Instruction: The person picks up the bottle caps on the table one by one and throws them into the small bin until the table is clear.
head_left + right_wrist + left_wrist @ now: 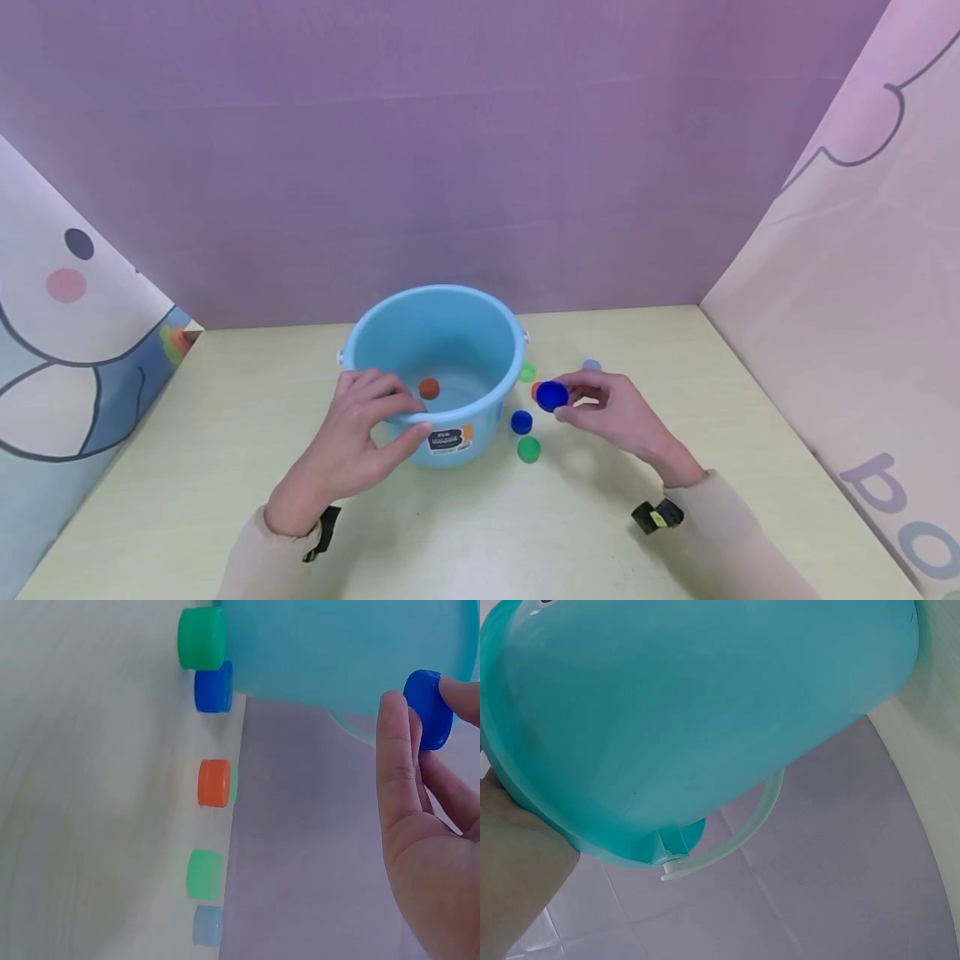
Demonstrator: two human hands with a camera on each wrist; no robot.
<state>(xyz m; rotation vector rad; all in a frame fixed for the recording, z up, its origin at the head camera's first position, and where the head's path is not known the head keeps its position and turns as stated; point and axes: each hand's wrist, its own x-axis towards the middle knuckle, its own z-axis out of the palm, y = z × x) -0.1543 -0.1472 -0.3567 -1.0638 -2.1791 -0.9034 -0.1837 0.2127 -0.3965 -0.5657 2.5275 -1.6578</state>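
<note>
A light blue plastic bucket (438, 321) stands upright on the table, with a red-orange bottle cap (429, 388) lying on its bottom. My left hand (358, 433) grips the bucket's near rim, fingers over the inside and thumb outside; the left wrist view shows mostly the bucket's outer wall (705, 697). To the right of the bucket, above the table, my right hand (617, 414) pinches a dark blue bottle cap (552, 396) between thumb and fingers. Below it on the table lie a smaller blue cap (522, 422) and a green cap (528, 450), both close to the bucket.
More caps lie right of the bucket: a light green one (527, 372), an orange one (214, 783) partly covered in the head view, a pale blue one (592, 365) and another light green one (205, 874). A purple wall (480, 167) backs the table (480, 550); printed panels flank it.
</note>
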